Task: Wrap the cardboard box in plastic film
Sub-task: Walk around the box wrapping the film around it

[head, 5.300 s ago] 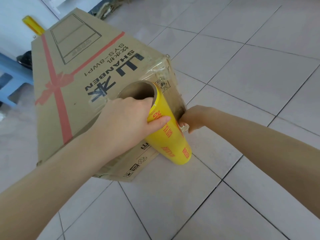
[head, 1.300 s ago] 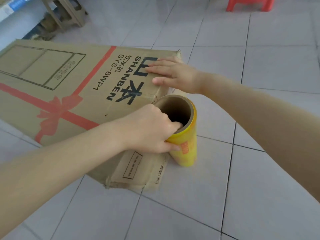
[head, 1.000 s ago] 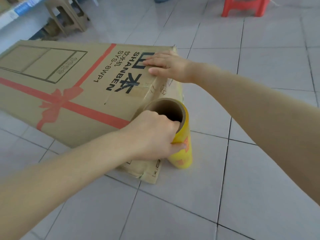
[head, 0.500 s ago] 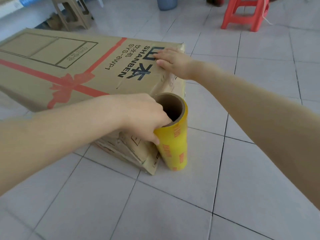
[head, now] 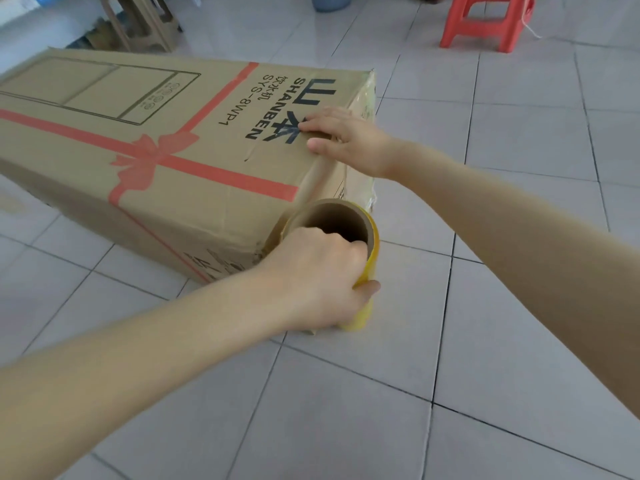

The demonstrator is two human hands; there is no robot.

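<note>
Long cardboard box (head: 145, 161) lies flat on the tiled floor (head: 381, 410), printed face up: red ribbon-and-bow graphic, black "SHANBEN" lettering. Right hand (head: 346, 136) rests flat, fingers spread, on the top face near the end edge. Left hand (head: 322, 275) grips the yellow film roll (head: 369, 268), fingers hooked inside its brown cardboard core, thumb on the outer wrap. Roll stands upright against the box's near end corner. Film glints over that end face. Red plastic stool (head: 485, 19) and a tan stool (head: 145, 22) stand well behind.
</note>
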